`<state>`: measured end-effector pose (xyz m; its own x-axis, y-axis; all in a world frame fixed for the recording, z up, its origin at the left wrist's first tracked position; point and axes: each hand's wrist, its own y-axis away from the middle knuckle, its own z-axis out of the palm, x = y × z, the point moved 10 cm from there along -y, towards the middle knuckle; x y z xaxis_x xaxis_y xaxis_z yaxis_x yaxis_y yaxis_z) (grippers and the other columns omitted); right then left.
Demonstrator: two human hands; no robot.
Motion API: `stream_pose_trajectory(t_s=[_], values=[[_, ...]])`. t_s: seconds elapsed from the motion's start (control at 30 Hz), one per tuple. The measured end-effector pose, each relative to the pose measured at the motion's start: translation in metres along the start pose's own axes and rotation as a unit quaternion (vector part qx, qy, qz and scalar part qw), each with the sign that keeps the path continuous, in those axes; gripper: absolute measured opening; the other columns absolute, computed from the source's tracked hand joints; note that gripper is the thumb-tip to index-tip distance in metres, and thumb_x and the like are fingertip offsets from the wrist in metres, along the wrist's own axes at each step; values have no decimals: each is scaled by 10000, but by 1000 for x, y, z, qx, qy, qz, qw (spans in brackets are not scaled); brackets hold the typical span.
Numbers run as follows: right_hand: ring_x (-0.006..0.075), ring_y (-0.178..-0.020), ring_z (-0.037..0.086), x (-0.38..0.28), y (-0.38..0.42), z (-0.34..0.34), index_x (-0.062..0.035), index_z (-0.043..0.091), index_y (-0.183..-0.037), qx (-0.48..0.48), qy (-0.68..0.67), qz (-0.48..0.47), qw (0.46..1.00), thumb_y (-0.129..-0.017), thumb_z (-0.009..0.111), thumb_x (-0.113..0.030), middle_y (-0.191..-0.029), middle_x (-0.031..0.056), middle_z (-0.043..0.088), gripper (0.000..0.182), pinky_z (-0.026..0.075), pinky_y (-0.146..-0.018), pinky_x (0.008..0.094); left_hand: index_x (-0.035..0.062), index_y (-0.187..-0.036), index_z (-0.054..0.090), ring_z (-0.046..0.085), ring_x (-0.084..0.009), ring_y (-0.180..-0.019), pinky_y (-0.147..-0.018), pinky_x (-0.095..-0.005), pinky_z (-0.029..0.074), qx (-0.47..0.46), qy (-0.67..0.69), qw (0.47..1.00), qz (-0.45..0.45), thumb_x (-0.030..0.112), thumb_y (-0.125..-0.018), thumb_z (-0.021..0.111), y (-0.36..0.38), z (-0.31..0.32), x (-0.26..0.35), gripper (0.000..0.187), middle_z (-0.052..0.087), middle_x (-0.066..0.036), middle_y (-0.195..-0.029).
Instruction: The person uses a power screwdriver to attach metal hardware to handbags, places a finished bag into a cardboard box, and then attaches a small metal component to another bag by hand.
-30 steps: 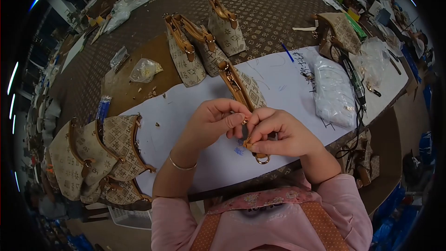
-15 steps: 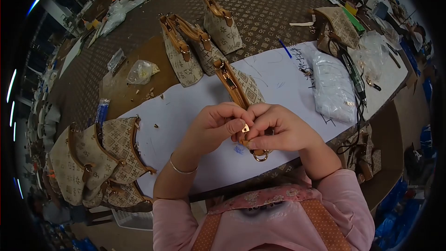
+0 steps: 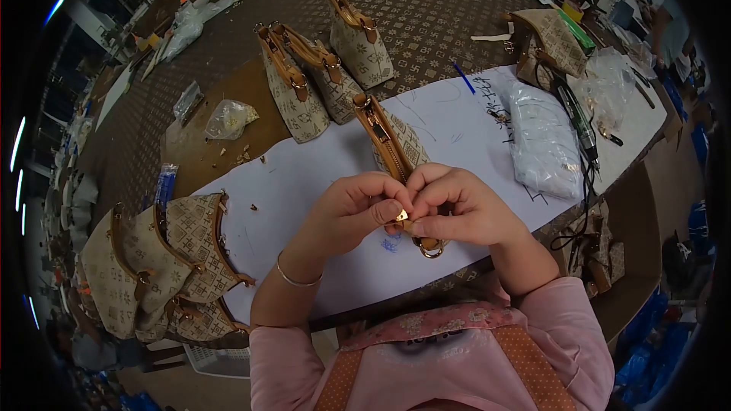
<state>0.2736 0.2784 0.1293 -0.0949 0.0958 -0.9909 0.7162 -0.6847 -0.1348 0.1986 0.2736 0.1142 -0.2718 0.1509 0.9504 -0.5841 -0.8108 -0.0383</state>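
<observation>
Above the white paper, my left hand (image 3: 354, 211) pinches a small gold metal fitting (image 3: 402, 215) between thumb and fingers. Close against it, my right hand (image 3: 463, 209) is closed on a tan leather strap (image 3: 405, 227). A gold ring (image 3: 432, 252) hangs below the right fingers at the strap's other end. The fitting sits right at the strap's tip, and the fingers partly hide both. Just behind my hands stands a small patterned handbag (image 3: 411, 139) with a tan zipped top.
Several finished-looking handbags (image 3: 301, 110) stand farther back on the table. To the left lie patterned bag pieces (image 3: 190, 236) and a plastic pouch of small parts (image 3: 230, 119). On the right are a plastic-wrapped bundle (image 3: 544, 141), a corded tool (image 3: 579, 125) and a box (image 3: 636, 243).
The gold fitting has tilted and come closer to the strap tip. Both hands have stayed nearly in place, and the view has shifted slightly.
</observation>
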Motion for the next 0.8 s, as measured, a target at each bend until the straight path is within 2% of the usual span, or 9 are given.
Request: stream_pose_trajectory(t_s=[0.3, 0.37, 0.47, 0.63, 0.8], values=[[74, -678, 478, -2, 6, -6, 6, 618, -706, 46, -8, -24, 999, -719, 638, -42, -864, 41, 502, 53, 382, -587, 203, -19, -895, 558, 561, -95, -710, -640, -210, 465, 4, 3, 1000, 5, 146, -862, 588, 0, 0, 2, 171, 586, -49, -829], [62, -654, 481, -2, 7, -6, 12, 604, -695, 53, -2, -35, 998, -736, 628, -42, -857, 39, 489, 72, 388, -567, 193, -19, -948, 557, 574, -81, -755, -681, -193, 477, -4, -6, 1000, 21, 83, -870, 565, 1, -1, 4, 129, 602, -49, -850], [45, -630, 482, -4, 8, -7, 18, 586, -684, 60, 6, -40, 997, -756, 616, -41, -850, 35, 474, 98, 393, -545, 181, -22, -947, 556, 584, -83, -777, -692, -194, 481, -3, 4, 1000, 24, 58, -845, 594, 2, 0, 5, 135, 605, -51, -863], [66, -661, 460, 0, 9, -8, 0, 603, -699, 65, -8, -16, 998, -725, 632, -54, -884, 44, 493, 67, 373, -585, 199, -26, -951, 557, 580, -78, -775, -689, -192, 479, 7, 15, 999, 29, 36, -819, 621, 1, -2, 2, 159, 605, -43, -867], [37, -609, 448, -7, 10, -8, 2, 588, -696, 66, 19, -54, 996, -756, 615, -34, -852, 25, 472, 75, 375, -540, 181, -28, -949, 571, 574, -72, -763, -682, -187, 471, 14, 8, 1000, 25, 41, -819, 624, 1, -2, 2, 156, 607, -36, -859]])
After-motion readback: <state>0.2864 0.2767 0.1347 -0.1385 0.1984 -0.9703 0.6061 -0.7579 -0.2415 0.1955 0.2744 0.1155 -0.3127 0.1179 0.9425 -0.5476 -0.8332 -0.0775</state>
